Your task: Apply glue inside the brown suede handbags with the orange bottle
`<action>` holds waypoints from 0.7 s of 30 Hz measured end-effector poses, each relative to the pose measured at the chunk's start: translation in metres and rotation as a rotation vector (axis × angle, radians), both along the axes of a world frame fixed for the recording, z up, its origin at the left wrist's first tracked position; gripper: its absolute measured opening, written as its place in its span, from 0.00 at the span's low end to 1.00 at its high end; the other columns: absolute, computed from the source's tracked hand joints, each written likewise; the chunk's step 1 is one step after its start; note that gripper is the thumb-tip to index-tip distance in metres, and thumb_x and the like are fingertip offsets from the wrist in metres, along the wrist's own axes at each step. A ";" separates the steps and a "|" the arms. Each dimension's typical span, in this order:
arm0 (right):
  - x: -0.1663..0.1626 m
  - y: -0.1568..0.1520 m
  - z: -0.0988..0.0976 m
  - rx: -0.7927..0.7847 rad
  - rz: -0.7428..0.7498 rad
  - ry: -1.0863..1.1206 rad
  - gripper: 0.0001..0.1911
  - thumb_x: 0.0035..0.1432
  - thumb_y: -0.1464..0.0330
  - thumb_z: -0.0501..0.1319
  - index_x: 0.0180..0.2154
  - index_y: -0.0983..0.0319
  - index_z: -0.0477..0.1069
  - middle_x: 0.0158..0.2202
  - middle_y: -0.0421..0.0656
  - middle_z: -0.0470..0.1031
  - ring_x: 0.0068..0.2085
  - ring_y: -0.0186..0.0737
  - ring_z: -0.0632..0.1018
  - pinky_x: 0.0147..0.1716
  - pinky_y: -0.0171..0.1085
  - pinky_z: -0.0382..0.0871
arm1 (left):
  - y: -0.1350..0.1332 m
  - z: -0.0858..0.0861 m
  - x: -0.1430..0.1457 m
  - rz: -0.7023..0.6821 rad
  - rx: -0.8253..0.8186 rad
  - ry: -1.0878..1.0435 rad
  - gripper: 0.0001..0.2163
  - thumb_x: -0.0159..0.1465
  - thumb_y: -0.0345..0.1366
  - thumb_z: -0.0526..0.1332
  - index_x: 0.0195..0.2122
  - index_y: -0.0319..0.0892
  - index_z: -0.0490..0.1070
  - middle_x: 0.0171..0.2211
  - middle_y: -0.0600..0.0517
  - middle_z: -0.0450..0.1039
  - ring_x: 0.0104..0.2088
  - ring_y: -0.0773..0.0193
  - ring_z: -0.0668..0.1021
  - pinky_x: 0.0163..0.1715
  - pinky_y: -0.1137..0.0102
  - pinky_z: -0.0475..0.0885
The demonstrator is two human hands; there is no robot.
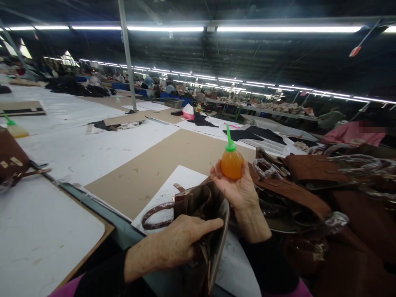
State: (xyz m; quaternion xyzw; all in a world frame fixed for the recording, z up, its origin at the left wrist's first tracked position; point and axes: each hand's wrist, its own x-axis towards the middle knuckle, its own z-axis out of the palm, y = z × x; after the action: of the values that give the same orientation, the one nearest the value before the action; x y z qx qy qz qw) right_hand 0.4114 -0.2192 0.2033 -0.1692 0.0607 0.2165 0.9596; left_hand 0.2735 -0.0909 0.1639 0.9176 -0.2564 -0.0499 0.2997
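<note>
My right hand is raised, palm up, with its fingers curved round a squeeze bottle of orange liquid. The bottle stands nearly upright, its green nozzle pointing up. Below it a brown handbag stands open towards me, its dark lining showing and a wrapped handle at its left. My left hand is on the bag's near side, the index finger stretched across the opening to the right rim. The other left fingers are curled at the bag and partly hidden.
Brown bags with plastic-wrapped handles are piled at the right. A tan board lies on the white table. Another green-tipped bottle and a brown bag are at the left. A metal post rises behind; people work farther back.
</note>
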 end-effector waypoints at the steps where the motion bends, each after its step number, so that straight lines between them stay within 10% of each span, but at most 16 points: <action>1: 0.000 0.000 0.000 -0.011 -0.001 -0.006 0.13 0.60 0.59 0.64 0.43 0.60 0.69 0.39 0.42 0.74 0.39 0.46 0.75 0.41 0.51 0.69 | 0.001 0.001 0.000 -0.008 0.047 -0.008 0.35 0.51 0.20 0.50 0.60 0.51 0.54 0.43 0.52 0.73 0.44 0.62 0.74 0.45 0.70 0.69; 10: 0.002 -0.012 0.000 -0.125 0.001 -0.077 0.12 0.61 0.61 0.63 0.43 0.62 0.71 0.39 0.45 0.73 0.40 0.49 0.75 0.43 0.59 0.68 | 0.046 0.035 -0.047 0.104 0.446 -0.059 0.36 0.53 0.20 0.52 0.62 0.55 0.52 0.32 0.54 0.74 0.29 0.65 0.74 0.35 0.70 0.67; 14: 0.001 -0.007 -0.001 -0.139 0.019 -0.097 0.18 0.53 0.62 0.71 0.43 0.62 0.71 0.41 0.45 0.73 0.40 0.49 0.74 0.44 0.60 0.68 | 0.053 0.037 -0.049 0.233 0.495 0.144 0.17 0.56 0.23 0.52 0.40 0.46 0.74 0.28 0.51 0.75 0.28 0.64 0.75 0.30 0.72 0.67; 21: -0.016 0.003 0.005 -0.231 0.077 -0.071 0.23 0.45 0.66 0.75 0.43 0.62 0.72 0.43 0.48 0.72 0.39 0.52 0.74 0.38 0.62 0.70 | 0.095 0.036 -0.031 0.516 0.642 0.118 0.09 0.54 0.27 0.54 0.25 0.38 0.74 0.25 0.44 0.74 0.24 0.62 0.74 0.23 0.70 0.63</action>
State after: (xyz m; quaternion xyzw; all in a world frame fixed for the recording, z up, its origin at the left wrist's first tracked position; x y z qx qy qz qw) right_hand 0.3954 -0.2161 0.2083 -0.2885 0.0445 0.2385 0.9262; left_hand 0.2428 0.0036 0.1994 0.9942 0.0282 -0.1030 0.0153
